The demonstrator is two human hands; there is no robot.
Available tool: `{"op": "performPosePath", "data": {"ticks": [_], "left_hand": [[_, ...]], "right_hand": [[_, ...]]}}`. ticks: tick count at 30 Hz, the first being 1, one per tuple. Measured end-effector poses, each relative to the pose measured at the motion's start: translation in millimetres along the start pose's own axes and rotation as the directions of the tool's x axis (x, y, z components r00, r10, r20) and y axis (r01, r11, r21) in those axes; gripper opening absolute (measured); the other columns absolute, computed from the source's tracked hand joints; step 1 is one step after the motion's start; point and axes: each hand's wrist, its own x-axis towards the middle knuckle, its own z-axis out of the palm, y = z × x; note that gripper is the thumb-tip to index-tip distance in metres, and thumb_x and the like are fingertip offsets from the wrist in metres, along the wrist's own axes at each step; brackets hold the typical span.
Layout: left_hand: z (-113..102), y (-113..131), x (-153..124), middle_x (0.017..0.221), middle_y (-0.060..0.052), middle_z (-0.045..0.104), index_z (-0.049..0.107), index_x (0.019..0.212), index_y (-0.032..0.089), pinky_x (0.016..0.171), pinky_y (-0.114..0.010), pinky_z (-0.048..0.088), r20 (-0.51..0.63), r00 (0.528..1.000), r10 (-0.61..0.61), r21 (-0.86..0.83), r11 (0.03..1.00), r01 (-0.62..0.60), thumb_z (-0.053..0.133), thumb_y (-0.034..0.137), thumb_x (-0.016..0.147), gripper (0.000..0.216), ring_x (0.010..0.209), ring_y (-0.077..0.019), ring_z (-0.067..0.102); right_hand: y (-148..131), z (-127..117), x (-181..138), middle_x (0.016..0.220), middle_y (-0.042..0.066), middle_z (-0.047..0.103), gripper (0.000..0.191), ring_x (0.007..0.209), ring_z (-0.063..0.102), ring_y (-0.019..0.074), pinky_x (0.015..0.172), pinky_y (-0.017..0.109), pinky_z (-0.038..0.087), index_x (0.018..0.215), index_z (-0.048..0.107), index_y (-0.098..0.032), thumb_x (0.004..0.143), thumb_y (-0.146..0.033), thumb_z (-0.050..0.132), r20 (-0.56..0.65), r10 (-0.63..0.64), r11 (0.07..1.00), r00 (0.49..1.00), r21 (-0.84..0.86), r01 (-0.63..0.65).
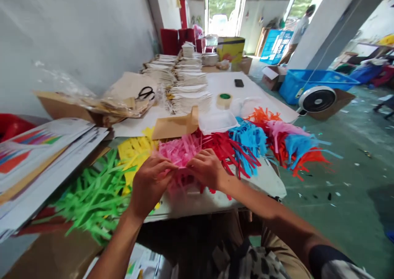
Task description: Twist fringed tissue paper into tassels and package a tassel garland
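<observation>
Both hands meet over the pink paper fringe point(180, 147) at the front of the table. My left hand point(150, 180) is closed with thumb and fingers pinching at the strips. Opposite it, my right hand point(207, 167) pinches the same pink bundle from the other side. Yellow fringe point(134, 149) and green fringe point(95, 193) lie left of my hands. To the right are red fringe point(220, 147) and blue fringe point(250, 137). Behind the pink strips sit a brown paper piece point(172, 127) and a clear plastic tray point(217, 122).
Stacks of white bundles point(189, 86) fill the table's middle. Around them are black scissors point(145, 93), a tape roll point(224, 100) and a phone point(239, 83). Flat printed sheets point(46, 156) lean at left. A fan point(317, 100) and blue bin point(317, 78) stand right; a person point(300, 30) is beyond.
</observation>
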Motion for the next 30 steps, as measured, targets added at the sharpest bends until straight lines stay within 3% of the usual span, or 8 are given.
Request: {"op": "performPosePath", "data": {"ticks": [4,10,15,21,26,30], "left_hand": [[-2,0,8,0.093,-0.003,0.074,0.083,0.089,0.026,0.082,-0.031,0.053,0.035,0.997,-0.07,-0.085,0.994,0.073,0.076,0.038,0.093,0.014,0.09,-0.02,0.069],[0,-5,26,0.091,-0.003,0.075,0.082,0.085,0.026,0.08,-0.032,0.051,-0.023,0.998,-0.064,0.043,0.997,0.064,0.074,0.045,0.092,0.021,0.09,-0.0216,0.069],[2,-12,36,0.077,-0.003,0.076,0.08,0.08,0.022,0.068,-0.029,0.048,0.068,0.982,-0.178,-0.1,0.978,0.184,0.071,0.056,0.092,0.037,0.072,-0.0184,0.067],[10,-12,5,0.087,-0.004,0.077,0.078,0.091,0.021,0.073,-0.028,0.051,-0.107,0.921,-0.376,-0.162,0.92,0.357,0.064,0.049,0.099,0.033,0.078,-0.0175,0.07],[27,-4,-20,0.087,0.0,0.077,0.074,0.094,0.022,0.071,-0.026,0.053,-0.079,0.875,-0.478,-0.243,0.86,0.448,0.08,0.045,0.089,0.024,0.072,-0.0149,0.069],[37,-6,-25,0.08,0.002,0.073,0.071,0.086,0.022,0.068,-0.026,0.05,-0.16,0.866,-0.475,-0.21,0.873,0.44,0.088,0.039,0.082,0.024,0.069,-0.0141,0.065]], "right_hand": [[-3,2,7,0.092,-0.001,0.08,0.017,0.09,0.065,0.0177,0.093,0.038,0.038,0.095,0.074,-0.026,0.105,-0.038,0.067,-0.004,0.026,1.0,1.0,0.008,-0.026],[-5,-1,26,0.101,0.0,0.082,0.012,0.099,0.068,0.0195,0.093,0.037,0.039,0.102,0.077,-0.028,0.1,-0.039,0.074,0.023,0.123,0.992,0.992,-0.003,-0.123],[-1,1,29,0.098,-0.001,0.082,0.007,0.096,0.071,0.0184,0.09,0.034,0.041,0.098,0.078,-0.027,0.098,-0.034,0.077,0.041,0.103,0.992,0.994,0.071,-0.105],[5,11,17,0.096,0.003,0.081,0.004,0.092,0.071,0.0228,0.09,0.037,0.042,0.096,0.077,-0.024,0.098,-0.023,0.074,0.007,0.108,0.98,0.994,0.165,-0.108],[-3,7,13,0.094,0.004,0.081,0.005,0.092,0.07,0.0236,0.091,0.038,0.043,0.097,0.076,-0.024,0.1,-0.024,0.072,-0.014,0.101,0.981,0.995,0.17,-0.097],[-9,6,10,0.092,0.003,0.08,0.006,0.089,0.07,0.0226,0.09,0.037,0.044,0.096,0.075,-0.024,0.101,-0.023,0.07,-0.03,0.067,0.984,0.997,0.165,-0.061]]}}
